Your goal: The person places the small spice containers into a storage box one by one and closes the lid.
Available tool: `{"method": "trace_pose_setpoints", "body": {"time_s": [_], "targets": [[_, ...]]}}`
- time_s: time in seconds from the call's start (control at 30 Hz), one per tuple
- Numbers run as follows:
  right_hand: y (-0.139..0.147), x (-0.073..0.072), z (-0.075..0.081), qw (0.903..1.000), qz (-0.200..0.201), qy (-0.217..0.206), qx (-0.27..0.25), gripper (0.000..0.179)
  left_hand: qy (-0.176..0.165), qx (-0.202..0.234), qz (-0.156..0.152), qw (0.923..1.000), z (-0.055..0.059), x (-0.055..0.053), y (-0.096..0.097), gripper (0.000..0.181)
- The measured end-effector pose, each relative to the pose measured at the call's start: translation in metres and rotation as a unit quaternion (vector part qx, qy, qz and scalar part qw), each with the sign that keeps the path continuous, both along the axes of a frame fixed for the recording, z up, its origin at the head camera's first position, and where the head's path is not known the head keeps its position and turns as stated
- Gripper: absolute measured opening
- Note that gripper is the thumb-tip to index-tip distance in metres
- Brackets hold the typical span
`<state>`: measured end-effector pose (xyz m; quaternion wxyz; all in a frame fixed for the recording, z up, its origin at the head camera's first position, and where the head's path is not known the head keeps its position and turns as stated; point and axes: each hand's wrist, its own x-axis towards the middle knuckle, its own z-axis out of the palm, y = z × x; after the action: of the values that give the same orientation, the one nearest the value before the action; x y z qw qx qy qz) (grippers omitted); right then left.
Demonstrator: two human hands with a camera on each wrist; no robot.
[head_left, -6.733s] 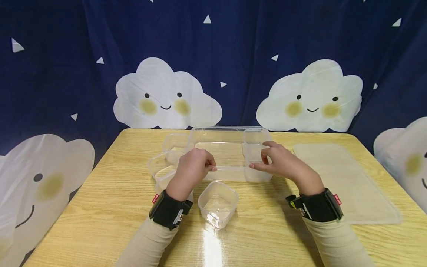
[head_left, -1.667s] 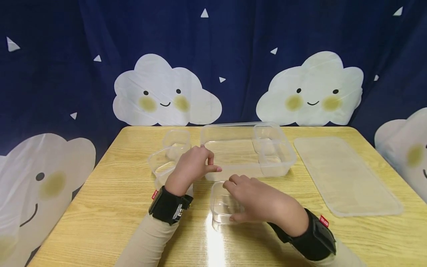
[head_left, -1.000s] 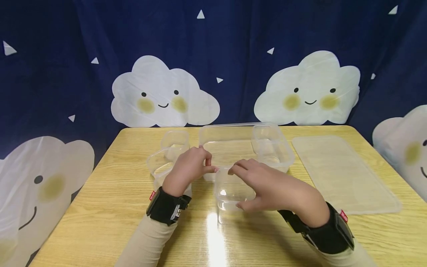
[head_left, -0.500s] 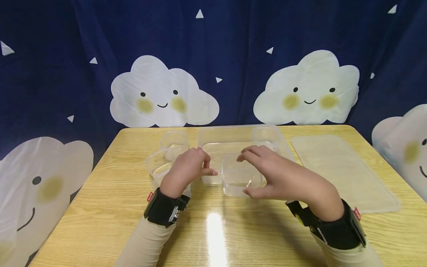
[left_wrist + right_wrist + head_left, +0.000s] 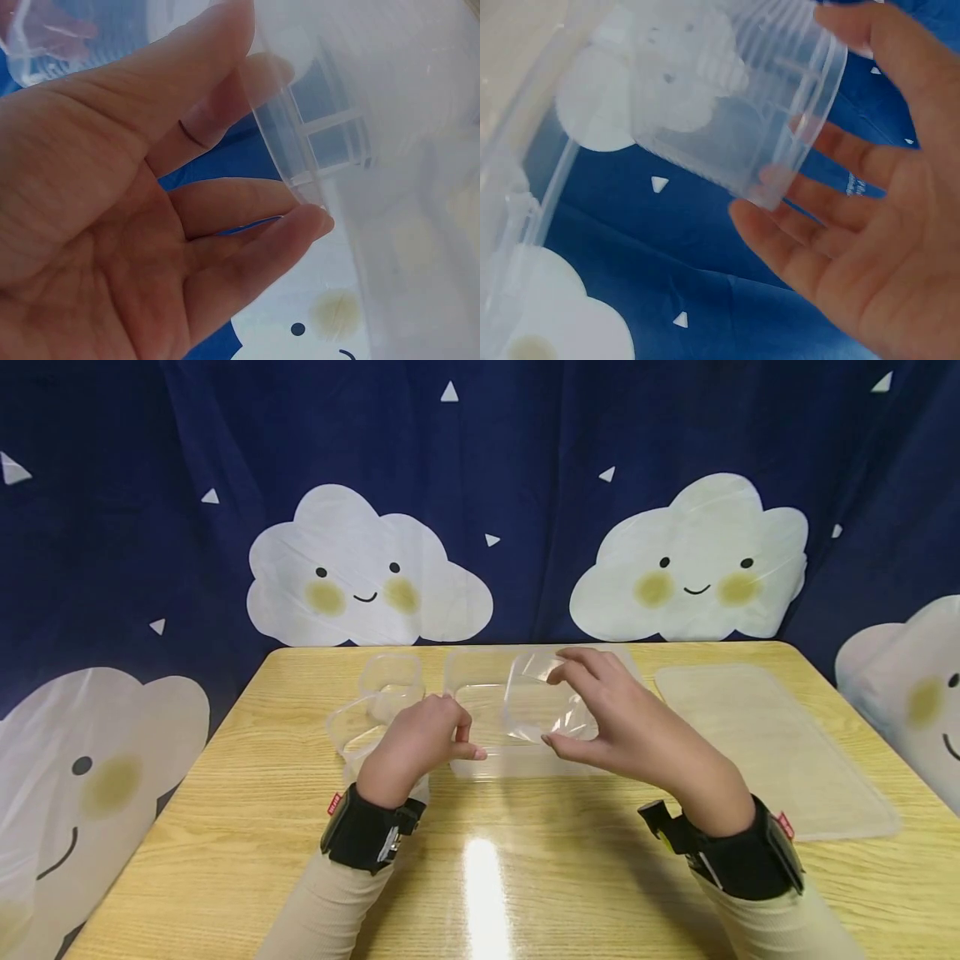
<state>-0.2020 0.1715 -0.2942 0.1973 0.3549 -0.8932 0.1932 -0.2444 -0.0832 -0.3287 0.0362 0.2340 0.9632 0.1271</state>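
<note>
1. While our left hand (image 5: 423, 735) pinches the left front rim of a large see-through box (image 5: 510, 764), our right hand (image 5: 637, 718) holds a small square tub (image 5: 536, 702) over that box.
2. We spread the right hand's fingers (image 5: 776, 240) wide, the thumb well apart from the others, so that they span the tub near its rim; some fingertips show through its wall.
3. We hold the tub tilted, and cannot tell whether any edge of it touches the box beneath.
4. On the left, we have thumb and forefinger close together with the thin plastic rim between them, and the other fingers curve loosely near the same edge.
5. Our box stands towards the far edge of the wooden surface (image 5: 225, 827), its long side facing us.
6. Just left of it we see a back tub (image 5: 392, 672) and a nearer tub (image 5: 348, 727); our left hand hides part of this cluster, so we cannot tell the full count.
7. To our right, a flat translucent lid (image 5: 772, 752) lies apart from the box.
8. Beyond it all we face a navy curtain (image 5: 525, 443) printed with smiling clouds (image 5: 375, 577).
</note>
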Motion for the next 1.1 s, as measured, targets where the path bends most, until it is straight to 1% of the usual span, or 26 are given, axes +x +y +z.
{"method": "trace_pose_setpoints", "body": {"time_s": [0.13, 0.33, 0.43, 0.67, 0.83, 1.1], "targets": [[-0.001, -0.007, -0.007, 0.9999, -0.015, -0.003, 0.006, 0.049, 0.002, 0.001, -0.001, 1.0000, 0.000, 0.000, 0.000, 0.039], [-0.002, -0.013, -0.016, 0.9995, -0.014, -0.013, 0.027, 0.045, 0.001, 0.001, -0.001, 1.0000, 0.001, 0.000, 0.001, 0.039], [-0.002, -0.014, -0.018, 0.9990, -0.016, -0.021, 0.035, 0.039, -0.001, 0.003, -0.001, 1.0000, 0.001, 0.001, 0.001, 0.039], [-0.001, -0.017, -0.021, 0.9956, -0.027, -0.069, 0.057, 0.018, -0.003, 0.008, -0.001, 1.0000, 0.000, 0.001, 0.000, 0.039], [-0.001, -0.020, -0.022, 0.9934, -0.016, -0.084, 0.077, 0.021, 0.000, 0.007, -0.001, 1.0000, -0.001, 0.000, -0.001, 0.039], [-0.001, -0.023, -0.025, 0.9915, -0.011, -0.084, 0.099, 0.020, 0.001, 0.004, -0.002, 1.0000, -0.002, 0.000, -0.001, 0.039]]}}
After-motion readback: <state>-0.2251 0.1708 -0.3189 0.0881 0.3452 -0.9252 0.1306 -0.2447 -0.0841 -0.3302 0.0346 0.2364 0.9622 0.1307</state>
